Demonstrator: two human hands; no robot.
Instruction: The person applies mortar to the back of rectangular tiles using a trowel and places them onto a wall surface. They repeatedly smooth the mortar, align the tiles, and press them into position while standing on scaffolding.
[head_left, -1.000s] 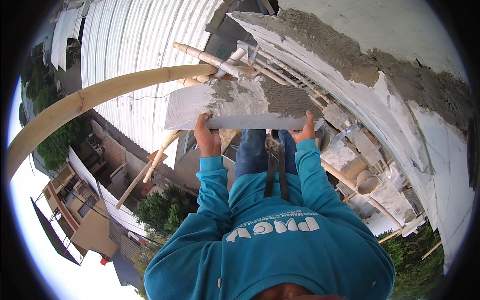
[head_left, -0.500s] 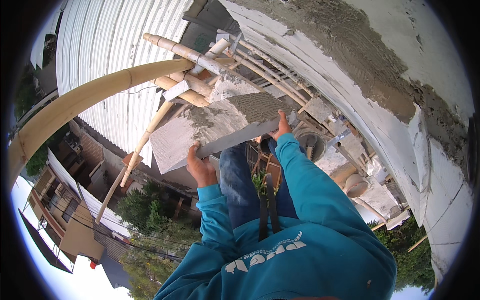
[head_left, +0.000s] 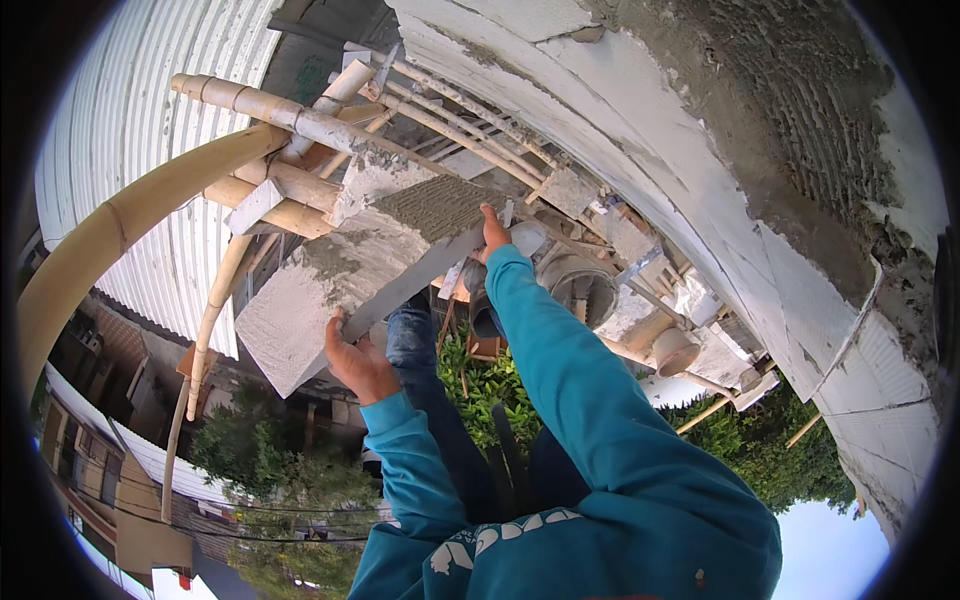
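Observation:
A long pale concrete block (head_left: 330, 270), patched with grey mortar on its upper face, is held up in front of my legs. My left hand (head_left: 360, 362) grips its near edge toward the left end, thumb on top and the other fingers mostly hidden beneath. At the far right end my right hand (head_left: 492, 232) clasps the block, thumb up along its edge. The block lies tilted, its left end nearer to me. To the right, combed wet mortar (head_left: 800, 90) coats the top of a white block wall (head_left: 690, 190).
Bamboo scaffold poles (head_left: 250, 105) cross at the left, one curving close by (head_left: 120, 220). Below lie a round bucket (head_left: 582, 292), a bowl-shaped pan (head_left: 675, 352) and planks. A corrugated metal roof (head_left: 130, 150) stands beyond, with green foliage (head_left: 480, 390) far beneath.
The view has swung toward the wall, so the block, hands and scaffold sit farther left and more mortar shows. Both hands keep their hold on the block.

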